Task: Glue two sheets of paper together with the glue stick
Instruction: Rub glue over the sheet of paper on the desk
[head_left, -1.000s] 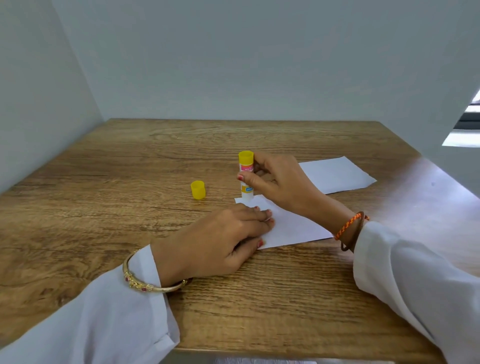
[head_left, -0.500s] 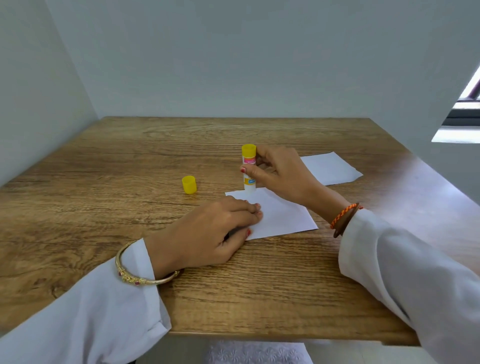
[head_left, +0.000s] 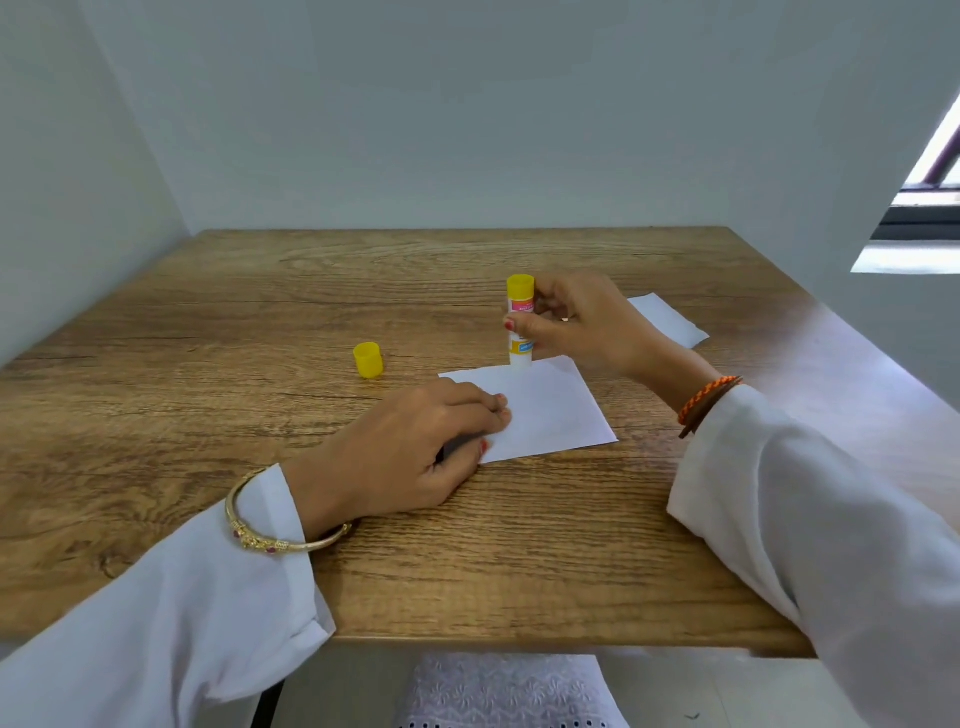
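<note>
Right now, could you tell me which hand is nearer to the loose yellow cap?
Left. The left hand lies just in front of the yellow cap, pressing the paper; the right hand holds the glue stick farther right.

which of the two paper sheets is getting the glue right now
The nearer sheet, under the glue stick tip, with the left hand resting on it. The far sheet lies untouched behind the right hand.

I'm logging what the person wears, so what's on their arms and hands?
Both arms have loose white sleeves. The left hand has a gold bangle with red stones at the wrist; the right hand has orange braided and brown bands. Nails are painted red.
</note>
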